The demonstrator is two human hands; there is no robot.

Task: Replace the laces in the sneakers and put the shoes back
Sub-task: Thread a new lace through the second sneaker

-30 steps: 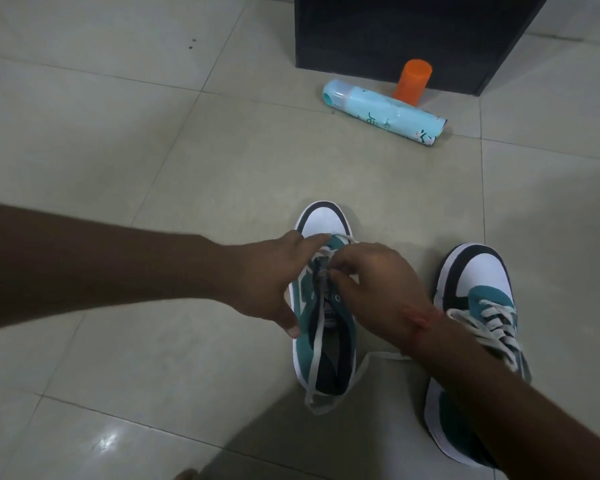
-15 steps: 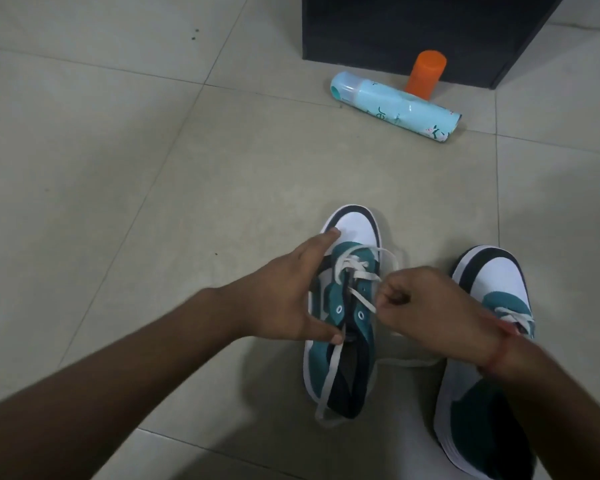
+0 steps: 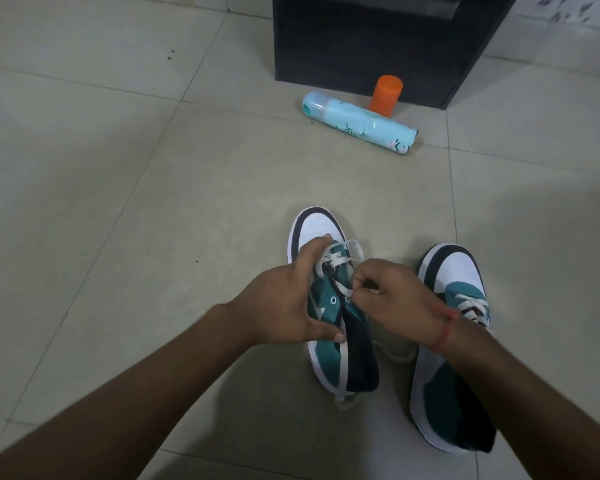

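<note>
Teal-and-white sneaker (image 3: 329, 327), partly laced, stood on the tiled floor (image 3: 118, 220) at about five o'clock from the frame's centre, toe toward twelve o'clock. White lace (image 3: 340, 261) crossed the upper eyelets near the toe; one loose end ran down along the tongue and past the heel at six o'clock, another trailed on the floor toward three o'clock. Left hand (image 3: 284, 306) gripped the sneaker's nine o'clock side, fingers curled over the laced front and thumb pressed against the side near the collar. Right hand (image 3: 395, 299) sat at the sneaker's three o'clock side, fingers curled and pinching a strand of the lace beside the eyelets. Red thread band (image 3: 444, 327) circled the right wrist. Second sneaker (image 3: 451, 299), same colours, lay at three o'clock from the first, near but apart, its laces visible at the front and its middle hidden by the right forearm. Pale blue cylindrical bottle (image 3: 361, 123) lay on its side at twelve o'clock, well apart from the shoes. Orange cylinder (image 3: 386, 95) stood upright just behind it, against the foot of a dark cabinet (image 3: 361, 43).
</note>
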